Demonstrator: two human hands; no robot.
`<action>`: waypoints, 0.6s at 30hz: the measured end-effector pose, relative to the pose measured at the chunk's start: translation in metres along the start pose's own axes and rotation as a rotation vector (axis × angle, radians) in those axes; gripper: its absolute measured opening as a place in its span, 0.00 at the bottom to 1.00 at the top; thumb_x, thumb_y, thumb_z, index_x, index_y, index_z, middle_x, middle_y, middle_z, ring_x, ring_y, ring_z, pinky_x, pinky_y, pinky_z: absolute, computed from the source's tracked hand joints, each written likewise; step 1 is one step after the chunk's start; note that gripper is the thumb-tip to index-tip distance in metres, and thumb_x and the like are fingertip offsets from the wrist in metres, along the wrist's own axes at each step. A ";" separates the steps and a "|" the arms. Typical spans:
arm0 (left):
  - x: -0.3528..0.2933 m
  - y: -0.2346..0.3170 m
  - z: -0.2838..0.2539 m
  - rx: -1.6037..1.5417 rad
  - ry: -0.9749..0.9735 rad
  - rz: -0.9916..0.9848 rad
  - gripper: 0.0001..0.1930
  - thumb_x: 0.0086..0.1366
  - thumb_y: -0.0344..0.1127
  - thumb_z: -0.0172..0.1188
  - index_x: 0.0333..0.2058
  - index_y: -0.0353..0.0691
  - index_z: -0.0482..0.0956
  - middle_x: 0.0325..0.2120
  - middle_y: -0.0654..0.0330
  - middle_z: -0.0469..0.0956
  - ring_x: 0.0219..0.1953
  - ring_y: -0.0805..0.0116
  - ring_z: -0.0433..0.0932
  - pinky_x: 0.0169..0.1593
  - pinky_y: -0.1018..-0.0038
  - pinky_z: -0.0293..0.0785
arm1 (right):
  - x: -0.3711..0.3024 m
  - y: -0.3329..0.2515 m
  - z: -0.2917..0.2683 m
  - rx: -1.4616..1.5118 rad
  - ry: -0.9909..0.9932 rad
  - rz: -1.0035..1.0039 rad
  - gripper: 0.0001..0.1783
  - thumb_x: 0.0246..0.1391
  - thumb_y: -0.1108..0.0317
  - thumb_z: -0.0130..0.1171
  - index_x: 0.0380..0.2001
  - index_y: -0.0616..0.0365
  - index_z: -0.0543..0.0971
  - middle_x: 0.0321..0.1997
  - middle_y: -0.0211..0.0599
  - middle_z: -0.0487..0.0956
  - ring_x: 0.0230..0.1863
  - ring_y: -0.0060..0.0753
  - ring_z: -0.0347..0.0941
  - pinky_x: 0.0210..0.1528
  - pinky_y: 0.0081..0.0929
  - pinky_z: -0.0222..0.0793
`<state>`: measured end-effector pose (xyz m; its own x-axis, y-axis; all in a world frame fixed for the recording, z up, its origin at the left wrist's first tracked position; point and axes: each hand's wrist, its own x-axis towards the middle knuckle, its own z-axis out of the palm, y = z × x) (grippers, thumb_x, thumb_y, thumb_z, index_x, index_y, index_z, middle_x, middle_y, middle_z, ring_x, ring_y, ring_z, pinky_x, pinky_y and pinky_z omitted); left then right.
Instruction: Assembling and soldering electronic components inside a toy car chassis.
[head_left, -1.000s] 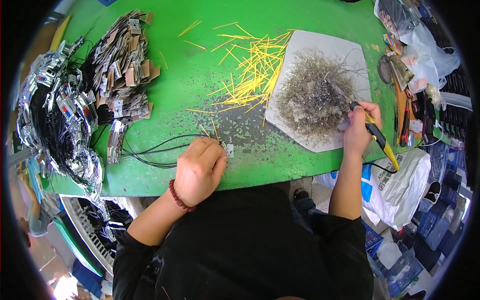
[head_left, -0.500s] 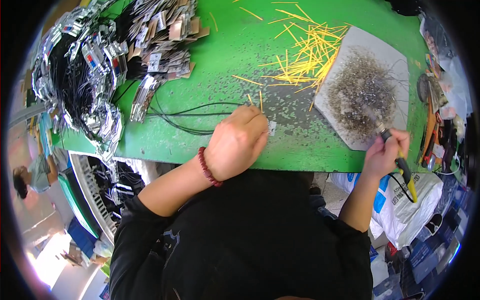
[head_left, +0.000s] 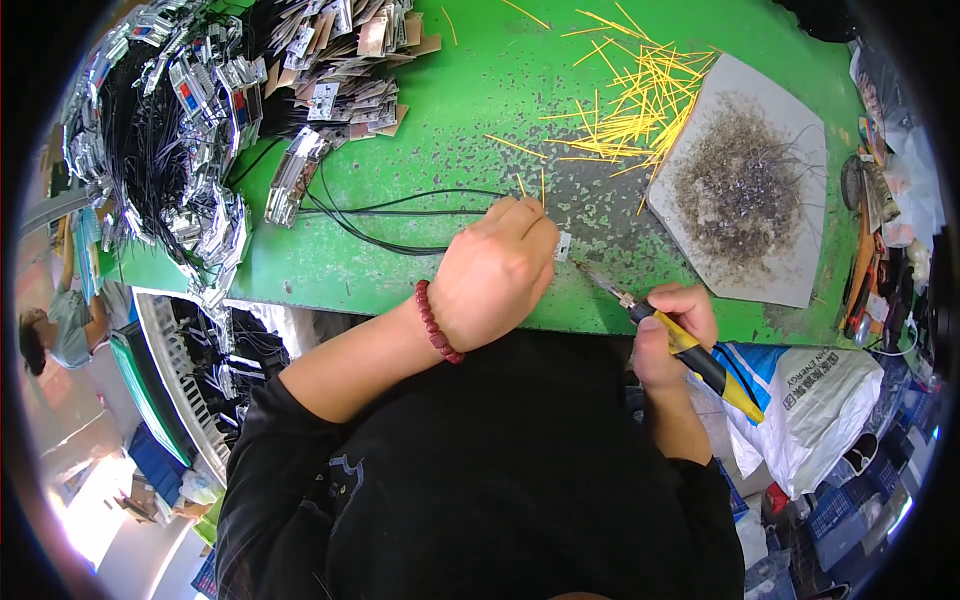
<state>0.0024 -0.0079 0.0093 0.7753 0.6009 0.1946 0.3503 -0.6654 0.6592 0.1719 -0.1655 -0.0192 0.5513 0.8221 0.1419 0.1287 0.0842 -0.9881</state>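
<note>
My left hand [head_left: 500, 262] is closed over the ends of several black cables [head_left: 410, 212], knuckles up, close above the green bench. A small pale board [head_left: 563, 246] sticks out past its fingers on the right. Two short yellow sticks [head_left: 543, 188] stand out beyond the fingertips; whether they are gripped is hidden. In my right hand [head_left: 675, 325] is a yellow-and-black soldering iron [head_left: 705, 365], held like a pen. Its metal tip points up and left, just short of the small board. The cables lead left to a silvery metal-cased part [head_left: 297, 178] on the bench.
Thin yellow sticks [head_left: 640, 115] lie heaped at the back of the bench [head_left: 480, 80]. To their right is a grey slab [head_left: 735, 85] covered in dark residue. Silvery parts with black wires [head_left: 215, 215] and stacked boards [head_left: 350, 100] crowd the left. Tools [head_left: 865, 240] line the right edge.
My right hand has brought the soldering iron left from the grey slab to beside the small board. My left hand stays closed in nearly the same place; the whole view has shifted slightly.
</note>
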 end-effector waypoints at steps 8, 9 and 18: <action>0.002 0.001 -0.002 -0.025 0.003 0.023 0.05 0.51 0.22 0.61 0.28 0.34 0.74 0.32 0.53 0.74 0.35 0.52 0.75 0.38 0.64 0.75 | 0.007 -0.003 0.003 -0.081 -0.079 -0.132 0.12 0.45 0.68 0.65 0.31 0.62 0.74 0.24 0.37 0.76 0.21 0.22 0.68 0.24 0.21 0.63; 0.002 0.002 -0.002 -0.013 0.000 0.022 0.05 0.51 0.22 0.61 0.27 0.34 0.74 0.32 0.53 0.74 0.35 0.52 0.75 0.38 0.64 0.75 | 0.008 -0.004 0.003 -0.082 -0.081 -0.131 0.12 0.45 0.68 0.65 0.31 0.62 0.74 0.24 0.37 0.76 0.21 0.22 0.68 0.24 0.21 0.63; 0.001 -0.001 -0.002 -0.015 -0.014 0.012 0.06 0.51 0.22 0.61 0.28 0.34 0.74 0.32 0.52 0.75 0.36 0.52 0.76 0.38 0.64 0.76 | 0.004 -0.002 0.001 -0.033 -0.070 -0.081 0.15 0.47 0.65 0.66 0.32 0.62 0.73 0.27 0.38 0.76 0.24 0.23 0.67 0.27 0.20 0.63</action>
<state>0.0019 -0.0051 0.0102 0.7864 0.5869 0.1926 0.3332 -0.6656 0.6678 0.1732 -0.1613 -0.0169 0.4796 0.8505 0.2161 0.1988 0.1345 -0.9708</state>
